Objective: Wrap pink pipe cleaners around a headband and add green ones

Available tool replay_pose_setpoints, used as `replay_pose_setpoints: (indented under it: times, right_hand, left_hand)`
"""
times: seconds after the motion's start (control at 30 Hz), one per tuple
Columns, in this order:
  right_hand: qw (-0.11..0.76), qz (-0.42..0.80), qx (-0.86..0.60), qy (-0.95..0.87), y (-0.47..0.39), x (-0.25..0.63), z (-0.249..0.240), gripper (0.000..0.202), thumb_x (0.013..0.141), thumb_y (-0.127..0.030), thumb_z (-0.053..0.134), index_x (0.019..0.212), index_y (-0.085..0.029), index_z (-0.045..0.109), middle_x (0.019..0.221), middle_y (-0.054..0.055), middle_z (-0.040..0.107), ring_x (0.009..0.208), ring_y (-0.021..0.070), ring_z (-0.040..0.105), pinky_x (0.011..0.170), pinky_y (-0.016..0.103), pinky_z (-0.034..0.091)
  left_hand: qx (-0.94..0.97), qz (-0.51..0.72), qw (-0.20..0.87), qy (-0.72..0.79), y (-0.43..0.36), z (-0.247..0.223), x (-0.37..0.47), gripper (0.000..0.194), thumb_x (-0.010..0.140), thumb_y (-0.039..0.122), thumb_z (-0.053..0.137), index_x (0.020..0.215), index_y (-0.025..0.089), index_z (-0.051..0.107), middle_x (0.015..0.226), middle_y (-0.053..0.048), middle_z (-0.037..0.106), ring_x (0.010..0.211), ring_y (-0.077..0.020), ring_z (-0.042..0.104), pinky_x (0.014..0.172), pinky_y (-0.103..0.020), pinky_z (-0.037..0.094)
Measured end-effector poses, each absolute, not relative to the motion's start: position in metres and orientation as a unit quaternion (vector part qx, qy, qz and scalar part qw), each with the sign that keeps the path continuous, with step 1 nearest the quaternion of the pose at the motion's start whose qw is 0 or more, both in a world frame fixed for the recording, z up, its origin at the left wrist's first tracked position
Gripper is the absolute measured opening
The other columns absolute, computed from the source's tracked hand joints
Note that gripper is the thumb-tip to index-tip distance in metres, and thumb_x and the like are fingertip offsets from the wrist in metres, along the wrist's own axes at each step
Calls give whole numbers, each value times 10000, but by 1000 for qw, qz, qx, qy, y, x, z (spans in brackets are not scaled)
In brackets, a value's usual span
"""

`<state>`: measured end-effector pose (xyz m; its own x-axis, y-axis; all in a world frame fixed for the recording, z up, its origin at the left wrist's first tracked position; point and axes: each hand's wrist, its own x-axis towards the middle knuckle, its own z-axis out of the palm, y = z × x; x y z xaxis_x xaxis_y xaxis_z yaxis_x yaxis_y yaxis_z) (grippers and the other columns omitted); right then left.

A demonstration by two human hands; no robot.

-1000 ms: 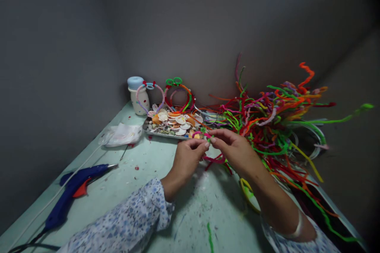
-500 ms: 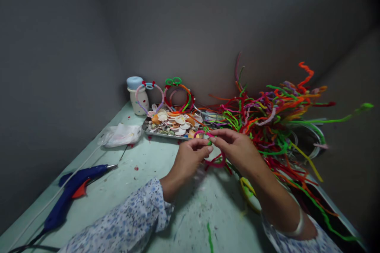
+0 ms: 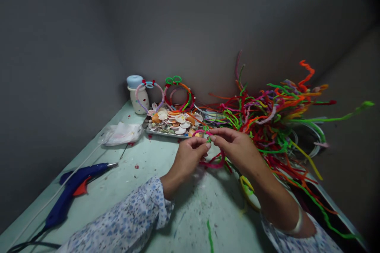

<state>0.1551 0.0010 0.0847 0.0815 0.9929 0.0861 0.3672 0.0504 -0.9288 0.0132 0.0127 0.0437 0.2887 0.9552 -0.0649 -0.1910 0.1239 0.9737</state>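
Between my hands is a ring of pink pipe cleaner (image 3: 219,163) with a small piece of green pipe cleaner (image 3: 209,139) at its near upper part. My left hand (image 3: 191,154) pinches the green piece from the left, thumb and forefinger together. From the right, my right hand (image 3: 234,146) closes its thumb and fingertips on the same green piece. Part of the pink ring is hidden behind my fingers. Just beyond my fingertips lies a metal tray (image 3: 166,133) of shells (image 3: 179,119) and small stones.
A blue glue gun (image 3: 78,184) with its cord lies at left, near a plastic bag (image 3: 123,133). Finished-looking headbands (image 3: 150,97) lean by a blue-lidded jar (image 3: 139,97). A big tangle of pipe cleaners (image 3: 273,110) fills the right. Yellow-handled scissors (image 3: 248,193) lie under my right forearm.
My left fingertips have shifted very slightly left on the green piece. The ring tilts a little with them; both hands keep their pinch.
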Motion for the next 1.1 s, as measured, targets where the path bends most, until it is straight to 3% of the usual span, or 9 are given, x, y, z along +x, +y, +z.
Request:
replay_pose_setpoints:
  times: [0.53,0.9,1.1]
  right_hand:
    - [435,304,-600,-599,0,153,81,242,747,-265,591,943,-175,699,867,47,725,756,169,638,681,282,486]
    - [446,313,-596,-590,-2,153,85,268,754,-348,611,938,-170,687,848,46,717,715,158,626,657,274,480]
    - [447,348,-581,-585,1,156,82,274,747,-350,633,959,-180,668,880,44,705,744,160,622,657,273,470]
  left_hand:
    - [468,440,673,367,14,44,12,111,699,251,624,722,147,592,636,26,510,545,-85,458,516,-215,359]
    - [379,440,748,321,9,51,13,189,728,296,654,788,120,624,736,-13,576,582,-76,486,533,-210,348]
    - [362,438,761,313,11,51,12,159,725,255,659,770,108,617,692,-1,560,555,-60,472,520,-198,328]
